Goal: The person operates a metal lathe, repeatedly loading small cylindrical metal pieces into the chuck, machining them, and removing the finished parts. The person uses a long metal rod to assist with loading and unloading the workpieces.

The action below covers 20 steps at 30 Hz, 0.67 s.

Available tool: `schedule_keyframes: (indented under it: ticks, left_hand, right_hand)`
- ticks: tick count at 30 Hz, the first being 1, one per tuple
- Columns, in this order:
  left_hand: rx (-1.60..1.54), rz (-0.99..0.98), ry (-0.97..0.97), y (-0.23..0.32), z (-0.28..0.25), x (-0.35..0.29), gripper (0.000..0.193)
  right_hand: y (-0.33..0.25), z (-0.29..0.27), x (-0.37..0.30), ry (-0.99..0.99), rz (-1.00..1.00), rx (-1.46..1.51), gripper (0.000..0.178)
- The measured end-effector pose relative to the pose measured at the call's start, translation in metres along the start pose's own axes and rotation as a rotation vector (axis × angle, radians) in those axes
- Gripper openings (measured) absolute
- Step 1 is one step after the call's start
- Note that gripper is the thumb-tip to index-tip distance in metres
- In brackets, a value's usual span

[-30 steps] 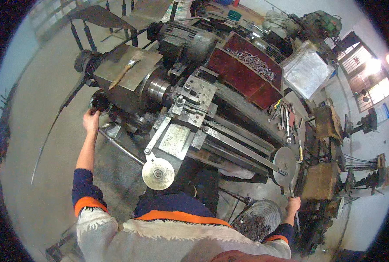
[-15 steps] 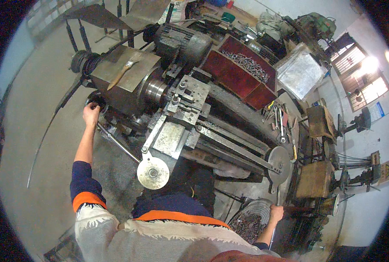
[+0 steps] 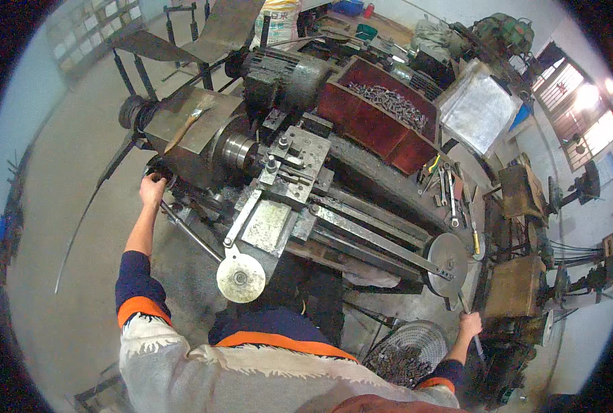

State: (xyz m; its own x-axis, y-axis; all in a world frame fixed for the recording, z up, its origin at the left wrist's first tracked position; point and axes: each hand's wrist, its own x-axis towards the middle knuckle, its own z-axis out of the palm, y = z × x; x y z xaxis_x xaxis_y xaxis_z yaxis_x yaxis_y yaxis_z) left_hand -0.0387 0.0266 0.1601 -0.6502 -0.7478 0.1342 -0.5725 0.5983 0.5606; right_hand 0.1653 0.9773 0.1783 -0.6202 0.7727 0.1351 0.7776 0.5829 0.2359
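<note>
My left hand (image 3: 153, 190) reaches to the dark front of a lathe's headstock (image 3: 195, 131), its fingers curled at a dark round part (image 3: 159, 167). What they grip there is hidden. On the right, my right hand (image 3: 470, 324) is wrapped round a metal lever (image 3: 464, 303) that runs down from a grey disc (image 3: 448, 258). A long flat bar (image 3: 375, 237) links this disc to the tool slide (image 3: 268, 224). In front of the slide hangs a pale round plate (image 3: 241, 278). The shiny chuck end (image 3: 240, 150) faces the tool post (image 3: 271, 168).
A wooden-handled brush (image 3: 182, 132) lies on the headstock. Behind the bed stands a red bin (image 3: 368, 124) of small metal parts. Wrenches (image 3: 451, 196) lie right of it. Below my right arm sits a basket (image 3: 427, 334) of dark pieces. A steel bar (image 3: 193, 230) slants near my left forearm.
My right hand has swung the lever outward to the right. My left hand stays by the same dark part, its fingers still curled. The whole view has shifted slightly.
</note>
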Motion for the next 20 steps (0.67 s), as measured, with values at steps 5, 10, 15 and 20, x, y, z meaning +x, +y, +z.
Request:
schedule_keyframes:
  ticks: [5, 10, 15, 20]
  left_hand:
    - [-0.019, 0.033, -0.033, -0.001, 0.002, -0.005, 0.033]
    - [-0.324, 0.117, -0.071, -0.063, 0.026, 0.027, 0.033]
    - [-1.237, -0.193, -0.069, -0.084, -0.005, 0.0, 0.022]
    - [0.01, 0.255, -0.219, -0.159, 0.056, 0.026, 0.03]
  right_hand:
    - [-0.03, -0.022, 0.018, 0.018, 0.099, -0.09, 0.034]
    - [-0.045, -0.02, -0.004, -0.008, 0.095, 0.052, 0.053]
    - [-0.016, 0.023, -0.059, 0.346, -0.117, 0.226, 0.07]
    - [-0.026, 0.001, -0.108, -0.142, 0.051, 0.353, 0.07]
